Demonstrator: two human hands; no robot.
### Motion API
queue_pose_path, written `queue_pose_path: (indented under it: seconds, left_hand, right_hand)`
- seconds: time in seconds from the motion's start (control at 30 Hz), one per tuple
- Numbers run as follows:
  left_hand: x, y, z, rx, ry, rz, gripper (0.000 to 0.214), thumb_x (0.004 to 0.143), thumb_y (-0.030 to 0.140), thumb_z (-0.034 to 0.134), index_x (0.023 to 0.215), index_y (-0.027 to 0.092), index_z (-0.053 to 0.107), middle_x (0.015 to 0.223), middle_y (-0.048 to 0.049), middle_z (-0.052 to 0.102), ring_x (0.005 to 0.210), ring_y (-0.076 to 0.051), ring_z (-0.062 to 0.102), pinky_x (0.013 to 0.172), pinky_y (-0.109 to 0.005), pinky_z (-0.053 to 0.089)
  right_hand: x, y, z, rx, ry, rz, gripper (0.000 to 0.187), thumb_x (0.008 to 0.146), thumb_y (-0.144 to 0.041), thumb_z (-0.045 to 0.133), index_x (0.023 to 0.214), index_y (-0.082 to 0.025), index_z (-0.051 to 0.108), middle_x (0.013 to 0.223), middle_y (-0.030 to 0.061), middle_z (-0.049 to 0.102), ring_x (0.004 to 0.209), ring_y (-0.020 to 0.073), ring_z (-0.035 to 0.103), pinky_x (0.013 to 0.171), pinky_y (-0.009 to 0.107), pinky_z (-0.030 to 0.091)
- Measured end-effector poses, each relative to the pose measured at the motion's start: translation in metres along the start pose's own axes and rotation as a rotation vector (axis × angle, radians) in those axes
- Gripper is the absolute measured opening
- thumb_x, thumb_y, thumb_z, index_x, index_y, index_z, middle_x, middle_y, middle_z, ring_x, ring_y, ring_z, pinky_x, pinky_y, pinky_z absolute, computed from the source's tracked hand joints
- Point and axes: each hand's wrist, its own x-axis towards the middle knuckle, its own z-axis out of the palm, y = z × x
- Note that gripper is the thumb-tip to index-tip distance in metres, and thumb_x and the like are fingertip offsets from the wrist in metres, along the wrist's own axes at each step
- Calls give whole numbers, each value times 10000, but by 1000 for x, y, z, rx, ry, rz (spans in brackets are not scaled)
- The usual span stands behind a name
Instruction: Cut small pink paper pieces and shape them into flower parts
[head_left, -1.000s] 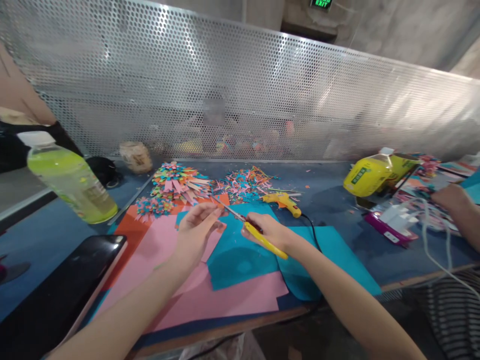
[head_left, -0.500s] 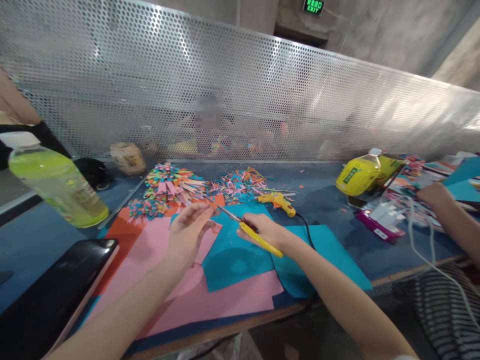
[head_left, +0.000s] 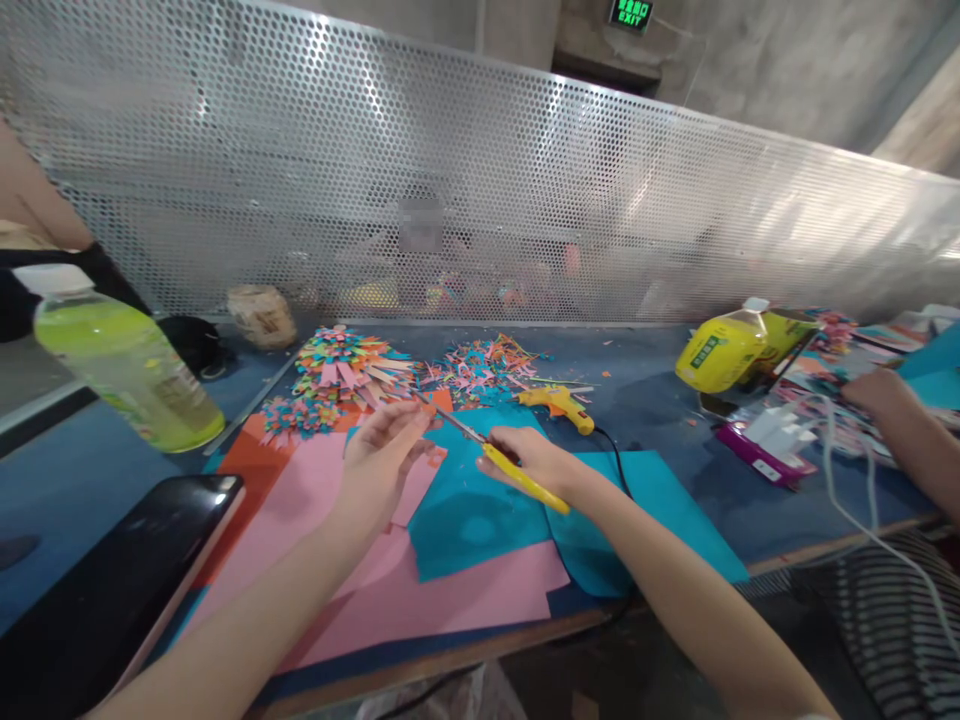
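Observation:
My right hand grips yellow-handled scissors, whose blades point left toward my left hand. My left hand pinches a small orange paper piece at its fingertips, right at the blade tips. Both hands hover over pink paper sheets and teal paper sheets spread on the blue table. Behind them lie piles of cut coloured paper strips.
A yellow glue gun with a black cord lies behind my right hand. A green drink bottle and a black phone sit left. Another person's hand, a yellow bottle and a white charger are right. A perforated metal screen backs the table.
The hands have stayed nearly in place, with the scissors still at the orange piece; only the camera view has shifted slightly.

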Motion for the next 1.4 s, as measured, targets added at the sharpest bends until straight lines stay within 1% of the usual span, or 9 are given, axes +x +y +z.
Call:
queue_pose_path:
  seconds: [0.27, 0.4, 0.7, 0.9, 1.13, 1.4]
  left_hand:
    - [3, -1, -3, -17, -1, 8, 211, 541, 176, 741, 708, 168, 613, 668, 7, 651, 648, -124, 629, 488, -175, 468]
    - [3, 0, -1, -25, 9, 18, 228, 528, 177, 746, 708, 166, 607, 659, 14, 647, 641, -120, 628, 498, -182, 472]
    - [2, 4, 2, -39, 51, 24, 226, 527, 169, 743, 708, 160, 607, 636, 25, 625, 627, -103, 610, 497, -177, 473]
    - [3, 1, 1, -30, 9, 17, 219, 549, 173, 733, 729, 162, 610, 648, 17, 628, 642, -110, 611, 494, -175, 467]
    - [2, 0, 1, 9, 0, 15, 208, 565, 172, 725, 737, 157, 608, 637, 12, 628, 636, -105, 602, 501, -176, 466]
    - [2, 1, 0, -13, 5, 22, 216, 558, 157, 728, 734, 154, 602, 643, 20, 625, 645, -106, 607, 500, -176, 467]
  right_hand:
    - [0, 2, 0, -15, -3, 11, 388, 773, -531, 402, 627, -174, 364, 571, -41, 360, 518, 72, 338, 465, 206, 247]
    - [0, 3, -1, -17, -14, 26, 389, 766, -531, 407, 621, -172, 364, 566, -44, 349, 520, 70, 317, 464, 205, 241]
    - [0, 5, 0, -37, -7, 1, 402, 774, -529, 394, 602, -166, 368, 553, -48, 329, 512, 65, 301, 464, 203, 218]
    - [-1, 2, -1, -2, -6, 7, 370, 767, -495, 425, 604, -167, 373, 550, -48, 335, 512, 68, 305, 458, 198, 227]
    - [-1, 3, 0, -15, 1, 0, 358, 769, -494, 431, 624, -172, 373, 568, -42, 366, 515, 72, 323, 468, 202, 242]
    - [-1, 5, -1, -9, 6, 7, 358, 764, -487, 443, 611, -174, 363, 555, -49, 340, 507, 69, 312, 461, 203, 232]
